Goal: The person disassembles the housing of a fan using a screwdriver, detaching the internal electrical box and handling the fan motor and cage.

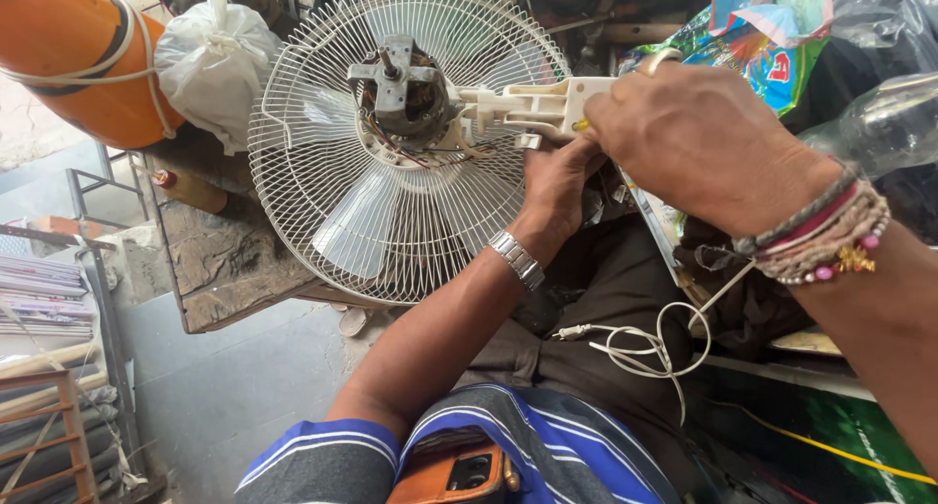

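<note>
A: Fingers (591, 152) of the left hand (557, 187) are clamped under the white plastic neck (532, 108) of the fan, so it sits right above them.

B: And the right hand (703, 143)?

A: Clenched on the neck's right end, gripping a yellow-tipped tool (582, 125). The motor (405, 99) and wire grille (391, 172) lie left.

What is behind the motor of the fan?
Behind the motor is the white wire fan guard. Through the wires a fan blade shows; what lies directly behind the motor is covered.
</note>
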